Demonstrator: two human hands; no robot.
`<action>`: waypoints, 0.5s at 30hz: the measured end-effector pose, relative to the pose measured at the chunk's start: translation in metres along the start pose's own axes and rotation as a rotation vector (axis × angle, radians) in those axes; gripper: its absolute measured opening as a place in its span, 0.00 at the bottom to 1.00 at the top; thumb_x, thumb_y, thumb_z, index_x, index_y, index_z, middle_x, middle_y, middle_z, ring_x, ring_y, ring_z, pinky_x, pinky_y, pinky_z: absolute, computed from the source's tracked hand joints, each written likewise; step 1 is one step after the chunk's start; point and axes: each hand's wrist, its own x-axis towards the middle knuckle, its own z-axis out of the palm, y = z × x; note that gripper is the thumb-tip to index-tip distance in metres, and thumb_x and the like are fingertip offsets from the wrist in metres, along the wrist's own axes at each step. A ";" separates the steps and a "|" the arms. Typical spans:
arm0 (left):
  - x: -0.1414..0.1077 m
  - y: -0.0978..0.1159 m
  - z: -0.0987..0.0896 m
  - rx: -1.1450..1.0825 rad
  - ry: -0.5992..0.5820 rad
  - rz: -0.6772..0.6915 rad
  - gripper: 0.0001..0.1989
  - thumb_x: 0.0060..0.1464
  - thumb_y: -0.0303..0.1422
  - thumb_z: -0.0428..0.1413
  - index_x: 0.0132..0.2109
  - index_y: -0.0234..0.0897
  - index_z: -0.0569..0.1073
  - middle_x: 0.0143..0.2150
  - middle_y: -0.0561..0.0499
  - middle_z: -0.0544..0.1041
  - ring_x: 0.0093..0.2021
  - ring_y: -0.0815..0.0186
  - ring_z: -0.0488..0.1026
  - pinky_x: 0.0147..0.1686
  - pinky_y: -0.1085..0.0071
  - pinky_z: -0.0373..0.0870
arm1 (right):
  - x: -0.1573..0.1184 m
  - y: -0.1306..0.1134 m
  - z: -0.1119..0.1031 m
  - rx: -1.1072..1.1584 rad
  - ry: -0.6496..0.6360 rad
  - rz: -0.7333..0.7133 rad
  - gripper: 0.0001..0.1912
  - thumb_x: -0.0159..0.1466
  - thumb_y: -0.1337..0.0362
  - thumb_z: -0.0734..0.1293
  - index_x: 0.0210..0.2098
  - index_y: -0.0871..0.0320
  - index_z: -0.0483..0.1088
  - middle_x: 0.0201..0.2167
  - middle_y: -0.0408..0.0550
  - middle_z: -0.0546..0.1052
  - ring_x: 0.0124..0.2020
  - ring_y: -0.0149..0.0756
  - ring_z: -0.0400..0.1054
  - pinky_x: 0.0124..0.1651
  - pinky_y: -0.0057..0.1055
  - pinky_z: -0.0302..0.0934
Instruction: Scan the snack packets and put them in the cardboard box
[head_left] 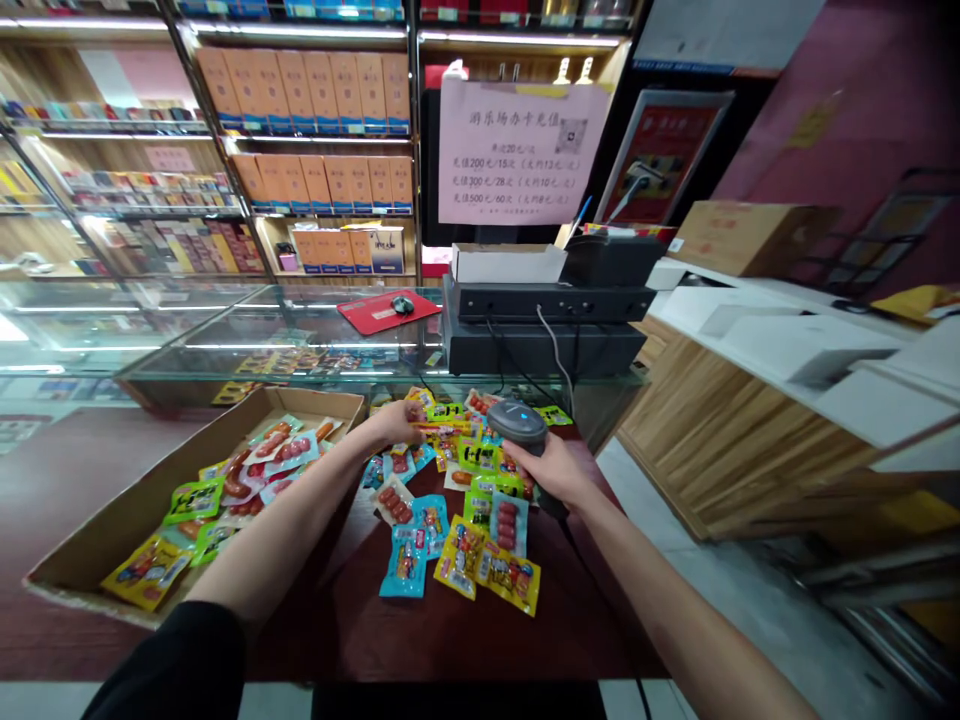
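My right hand (551,468) is wrapped round the handle of a dark grey barcode scanner (517,422), its head over the right side of a pile of snack packets. At the pile's far left, my left hand (401,422) pinches a yellow-and-red packet (444,430). Nearer me lie a blue packet (405,562), a yellow packet (510,575) and a clear-fronted packet of small sausages (508,525). Left of my left forearm, a shallow cardboard box (82,535) holds several more packets, among them a green one (195,500) and a yellow one (146,572).
Beyond the dark red table (360,640) is a glass display counter (202,365) with a red mouse pad (375,312). A black machine (547,345) with cables stands behind the pile. A wooden cabinet (697,430) is at the right. The scanner's cable runs down the table's right side.
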 end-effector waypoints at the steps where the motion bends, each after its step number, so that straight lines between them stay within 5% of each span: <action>1: 0.002 -0.002 -0.004 -0.130 0.010 -0.018 0.12 0.36 0.31 0.64 0.28 0.35 0.69 0.23 0.57 0.71 0.24 0.71 0.67 0.24 0.76 0.61 | 0.001 -0.002 0.000 0.014 -0.007 -0.004 0.15 0.56 0.51 0.69 0.30 0.57 0.67 0.15 0.40 0.69 0.14 0.29 0.61 0.17 0.26 0.56; 8: 0.008 0.004 0.001 -0.785 0.049 -0.104 0.21 0.33 0.38 0.70 0.25 0.35 0.66 0.23 0.55 0.72 0.23 0.72 0.70 0.23 0.77 0.66 | 0.009 -0.014 0.003 0.068 0.006 -0.083 0.17 0.56 0.51 0.69 0.38 0.57 0.69 0.15 0.39 0.70 0.14 0.30 0.62 0.19 0.27 0.59; 15: -0.002 0.020 0.027 -0.883 0.007 -0.087 0.29 0.30 0.33 0.72 0.38 0.37 0.65 0.27 0.58 0.73 0.26 0.71 0.73 0.23 0.78 0.68 | 0.006 -0.032 0.003 0.095 -0.032 -0.089 0.16 0.58 0.49 0.68 0.34 0.56 0.67 0.13 0.38 0.67 0.13 0.30 0.61 0.16 0.27 0.56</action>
